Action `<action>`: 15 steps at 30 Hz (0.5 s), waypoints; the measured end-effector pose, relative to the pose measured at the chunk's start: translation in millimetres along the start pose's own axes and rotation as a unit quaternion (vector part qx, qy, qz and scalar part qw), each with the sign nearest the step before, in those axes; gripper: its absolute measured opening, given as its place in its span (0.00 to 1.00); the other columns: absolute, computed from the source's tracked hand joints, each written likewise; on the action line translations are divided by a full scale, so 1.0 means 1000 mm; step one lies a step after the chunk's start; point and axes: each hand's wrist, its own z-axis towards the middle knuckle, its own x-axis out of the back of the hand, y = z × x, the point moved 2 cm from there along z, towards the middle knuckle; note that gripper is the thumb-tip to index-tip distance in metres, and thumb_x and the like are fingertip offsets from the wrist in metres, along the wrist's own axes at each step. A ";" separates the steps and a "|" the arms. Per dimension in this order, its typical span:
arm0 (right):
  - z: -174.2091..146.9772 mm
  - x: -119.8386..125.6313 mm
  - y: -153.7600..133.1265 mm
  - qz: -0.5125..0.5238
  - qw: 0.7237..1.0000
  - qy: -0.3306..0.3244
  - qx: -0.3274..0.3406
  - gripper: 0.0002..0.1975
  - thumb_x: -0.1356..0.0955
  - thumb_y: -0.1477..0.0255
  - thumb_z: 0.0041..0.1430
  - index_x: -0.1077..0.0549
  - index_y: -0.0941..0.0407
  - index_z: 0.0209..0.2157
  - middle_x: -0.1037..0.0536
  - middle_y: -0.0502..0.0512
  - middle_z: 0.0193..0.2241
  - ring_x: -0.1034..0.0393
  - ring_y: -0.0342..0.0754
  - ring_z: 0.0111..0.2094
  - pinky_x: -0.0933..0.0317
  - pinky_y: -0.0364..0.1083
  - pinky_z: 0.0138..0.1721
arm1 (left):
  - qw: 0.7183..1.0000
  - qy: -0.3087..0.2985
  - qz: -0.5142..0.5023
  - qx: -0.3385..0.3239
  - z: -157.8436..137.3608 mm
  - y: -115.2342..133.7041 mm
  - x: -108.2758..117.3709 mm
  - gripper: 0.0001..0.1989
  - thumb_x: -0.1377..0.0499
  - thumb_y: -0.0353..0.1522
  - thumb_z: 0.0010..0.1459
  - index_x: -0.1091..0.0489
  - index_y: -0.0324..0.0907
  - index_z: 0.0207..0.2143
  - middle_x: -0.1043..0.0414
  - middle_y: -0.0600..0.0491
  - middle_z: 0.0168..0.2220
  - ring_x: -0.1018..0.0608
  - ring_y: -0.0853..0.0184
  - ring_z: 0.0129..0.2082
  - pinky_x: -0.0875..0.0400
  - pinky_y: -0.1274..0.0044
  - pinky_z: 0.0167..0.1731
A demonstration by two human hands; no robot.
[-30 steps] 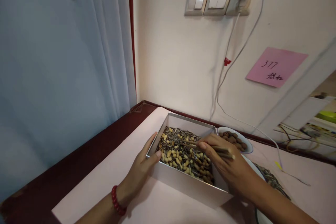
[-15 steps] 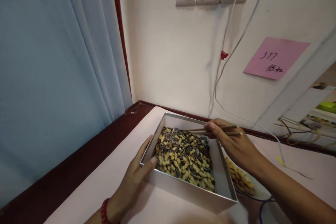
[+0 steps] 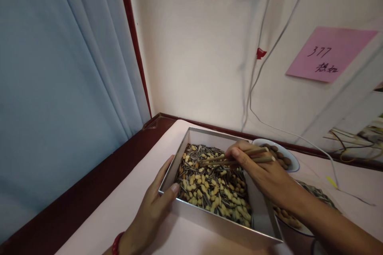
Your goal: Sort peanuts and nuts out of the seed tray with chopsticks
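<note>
A white open box holds a mix of peanuts and striped sunflower seeds. My left hand grips the box's left side, thumb over the near rim and fingers along the outer wall. In my right hand is a pair of chopsticks, reaching in from the right. Their tips are down among the seeds and peanuts in the box's left part. Whether a piece is pinched between the tips I cannot tell.
Right of the box stand a bowl of brown nuts, a dish of peanuts partly behind my arm, and a heap of sunflower seeds. A white cable hangs down the wall onto the table. A blue curtain is at the left.
My right hand has moved the chopsticks down and left, from the box's far side into the mix. The view has shifted slightly, showing the bowl of brown nuts. My left hand keeps its hold.
</note>
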 end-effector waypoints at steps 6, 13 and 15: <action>0.007 -0.012 0.002 0.004 0.999 -0.040 0.006 0.20 0.41 0.57 0.71 0.31 0.54 0.30 0.31 0.49 0.28 0.35 0.46 0.32 0.41 0.46 0.35 | 1.000 -0.004 -0.004 -0.005 0.000 -0.002 0.001 0.33 0.41 0.41 0.65 0.44 0.54 0.70 0.45 0.56 0.70 0.41 0.52 0.68 0.41 0.66 0.66; 0.008 -0.011 0.000 0.009 0.999 -0.041 0.012 0.20 0.42 0.57 0.71 0.30 0.54 0.32 0.29 0.50 0.29 0.33 0.47 0.33 0.41 0.47 0.35 | 1.000 -0.011 -0.013 0.003 0.001 -0.003 0.001 0.34 0.41 0.41 0.65 0.46 0.53 0.70 0.47 0.55 0.70 0.41 0.50 0.68 0.37 0.64 0.64; 0.008 -0.011 0.000 0.012 0.999 -0.040 0.015 0.20 0.41 0.57 0.71 0.30 0.54 0.31 0.30 0.50 0.28 0.34 0.46 0.32 0.41 0.46 0.34 | 1.000 -0.013 -0.011 0.000 0.001 -0.003 0.001 0.34 0.41 0.40 0.65 0.46 0.53 0.70 0.47 0.54 0.70 0.41 0.50 0.68 0.37 0.64 0.63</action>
